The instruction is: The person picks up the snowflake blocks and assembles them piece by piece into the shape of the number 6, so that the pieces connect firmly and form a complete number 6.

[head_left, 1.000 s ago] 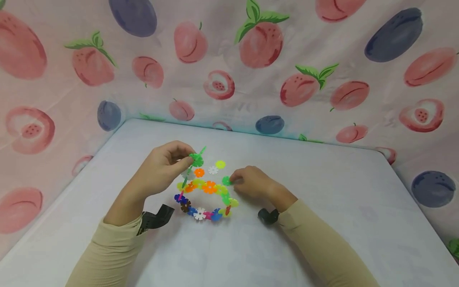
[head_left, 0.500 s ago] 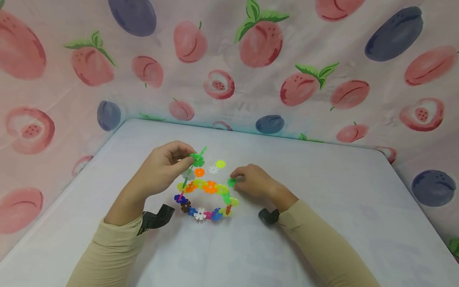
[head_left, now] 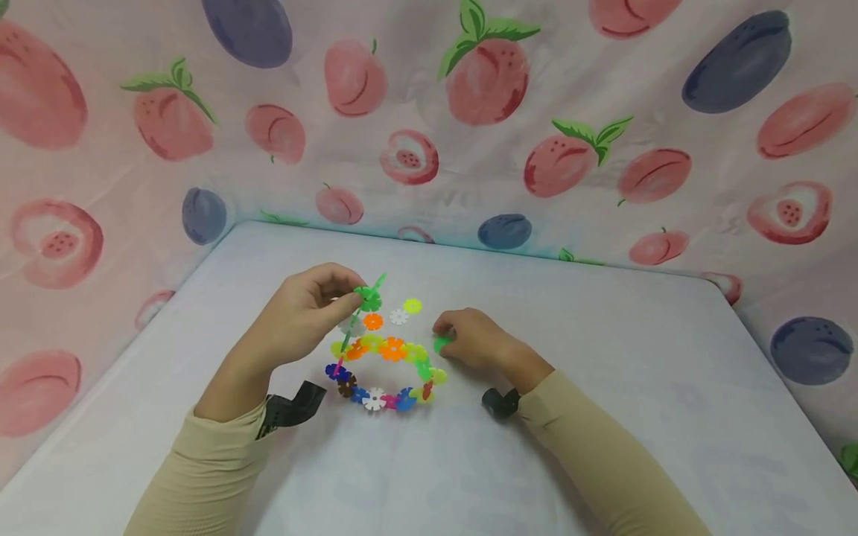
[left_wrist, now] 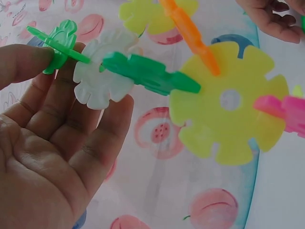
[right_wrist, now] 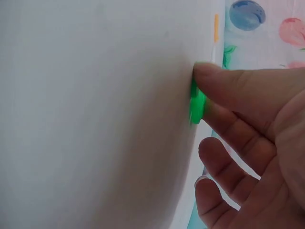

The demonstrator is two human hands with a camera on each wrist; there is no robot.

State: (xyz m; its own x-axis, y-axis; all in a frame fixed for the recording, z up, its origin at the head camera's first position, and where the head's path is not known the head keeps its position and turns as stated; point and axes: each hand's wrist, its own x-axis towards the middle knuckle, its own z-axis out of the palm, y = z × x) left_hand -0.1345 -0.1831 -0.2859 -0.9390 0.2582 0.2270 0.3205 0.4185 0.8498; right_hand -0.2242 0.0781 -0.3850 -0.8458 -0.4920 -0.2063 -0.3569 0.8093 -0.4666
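My left hand (head_left: 304,320) pinches a green snowflake disc (head_left: 369,299) between thumb and fingers, holding it raised. In the left wrist view this disc joins a strand with a white disc (left_wrist: 107,71), a dark green disc (left_wrist: 147,71) and a yellow disc (left_wrist: 224,138). The strand runs down to a many-coloured ring of linked snowflake discs (head_left: 393,349) low over the table. To the right of the ring, my right hand (head_left: 479,339) pinches a loose green snowflake disc (right_wrist: 198,112) by thumb and forefinger, close to the tabletop.
Beyond the ring lie a loose orange disc (head_left: 372,321), a white disc (head_left: 398,317) and a yellow disc (head_left: 412,306). Black wrist cameras (head_left: 295,404) sit on both forearms. A fruit-print cloth (head_left: 469,171) hangs behind the white table (head_left: 603,447).
My right hand has drawn its green disc a short way right and toward me, away from the ring. The left hand and the strand have hardly moved.
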